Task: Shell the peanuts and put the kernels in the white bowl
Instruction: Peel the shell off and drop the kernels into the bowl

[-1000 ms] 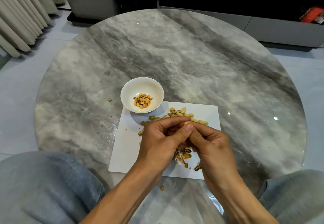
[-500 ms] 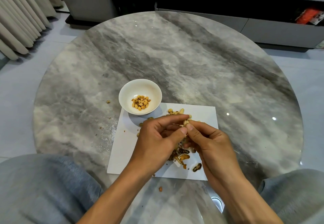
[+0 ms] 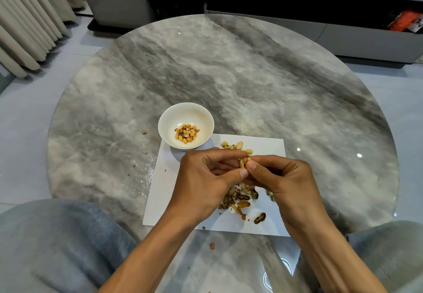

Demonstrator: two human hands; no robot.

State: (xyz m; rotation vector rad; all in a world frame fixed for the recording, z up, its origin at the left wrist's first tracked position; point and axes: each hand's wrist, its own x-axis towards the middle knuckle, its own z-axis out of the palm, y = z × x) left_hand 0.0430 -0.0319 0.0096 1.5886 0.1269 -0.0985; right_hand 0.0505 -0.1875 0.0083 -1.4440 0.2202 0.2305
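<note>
A: Item one, the surface?
B: Round grey marble-patterned counter (image 3: 263, 82), glossy, with a white paper sheet (image 3: 164, 192) laid flat at its near edge.

A: Item two, the receptacle?
B: White bowl (image 3: 185, 112), upright, its base overlapping the sheet's far left corner. Contents: a small heap of tan kernels (image 3: 186, 133) at the bottom.

A: Item three, hands?
B: Left hand (image 3: 203, 182) and right hand (image 3: 288, 182), raised together over the middle of the sheet, thumbs nearly touching. Fingers of both hands curled, pinching one peanut (image 3: 244, 161) between the tips; pale shell visible between them. Whether the shell is already split, I cannot tell.

A: Item four, stock not yet processed?
B: A small cluster of unshelled peanuts (image 3: 238, 147) on the sheet's far edge, just beyond the hands and right of the bowl. Part of it is hidden behind the fingers.

A: Item five, waste?
B: Pile of empty shells (image 3: 240, 198), brown and broken, on the sheet below the hands; one dark shell half (image 3: 259, 218) lies apart nearer the sheet's front edge.

A: Loose bits?
B: A crumb (image 3: 144, 132) on the counter left of the bowl, another fragment (image 3: 212, 245) on the counter just in front of the sheet.

A: Surroundings?
B: Grey trouser knees (image 3: 57, 242) at either side, pleated curtain (image 3: 27, 17) far left, low cabinet (image 3: 343, 38) beyond the counter.
</note>
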